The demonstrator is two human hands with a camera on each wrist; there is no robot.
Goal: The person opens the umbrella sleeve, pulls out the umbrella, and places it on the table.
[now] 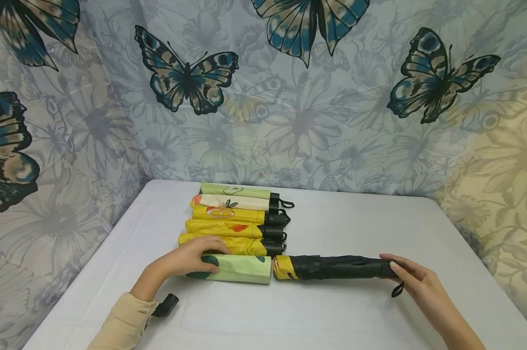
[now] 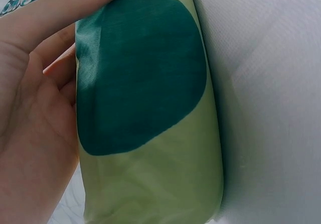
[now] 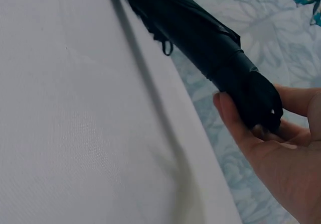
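Observation:
My left hand (image 1: 200,256) grips a light green umbrella cover (image 1: 246,269) with dark green patches, thumb on the near side and fingers over the far side. The left wrist view shows the thumb lying across the top of the cover (image 2: 155,179). My right hand (image 1: 420,279) pinches the handle end of a folded umbrella (image 1: 342,267), mostly black with a yellow end. That yellow end faces the cover's right end, with a slim gap or contact I cannot tell. A small strap loop (image 1: 397,289) hangs by the right fingers. In the right wrist view the black umbrella (image 3: 200,43) slants above the table.
Several folded umbrellas with black handles lie side by side behind the cover, including a yellow one (image 1: 228,228) and a cream one (image 1: 246,201). The white table (image 1: 355,223) stands against butterfly-patterned cloth (image 1: 298,126). A black object (image 1: 167,305) sits by the left wrist.

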